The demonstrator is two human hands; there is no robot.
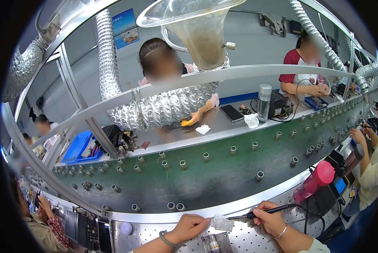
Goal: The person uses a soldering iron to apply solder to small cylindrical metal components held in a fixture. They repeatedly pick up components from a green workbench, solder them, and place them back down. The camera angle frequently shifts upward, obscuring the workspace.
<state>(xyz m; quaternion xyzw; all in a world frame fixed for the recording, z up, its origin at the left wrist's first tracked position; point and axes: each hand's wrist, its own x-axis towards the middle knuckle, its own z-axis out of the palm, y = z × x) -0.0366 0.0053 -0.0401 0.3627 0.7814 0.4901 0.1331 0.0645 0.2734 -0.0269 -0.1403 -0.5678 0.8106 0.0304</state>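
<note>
While the right hand [270, 219] is gripping a black-handled, pen-shaped tool [251, 215], the tool's thin metal end is reaching the right edge of a pale, crumpled cloth [222, 223], which is lying between the two hands over the near worktable. The left hand [191, 227] is curling with its fingers drawn together, its fingertips meeting the cloth's left edge; whether they are pinching it, I cannot tell. Just below the cloth, a metal fixture [227, 243] is holding a shiny cylinder [214, 243], partly cut off by the lower rim. Around these, the perforated metal worktable [155, 218] is stretching out, with a lavender ball [126, 228] sitting to the left and a pink bottle [314, 182] standing to the right. Beyond, small metal cylinders [206, 157] are standing across a green conveyor surface [222, 179], and across it a co-worker's yellow-tipped hand [192, 119] is resting near a folded white tissue [203, 129].
</note>
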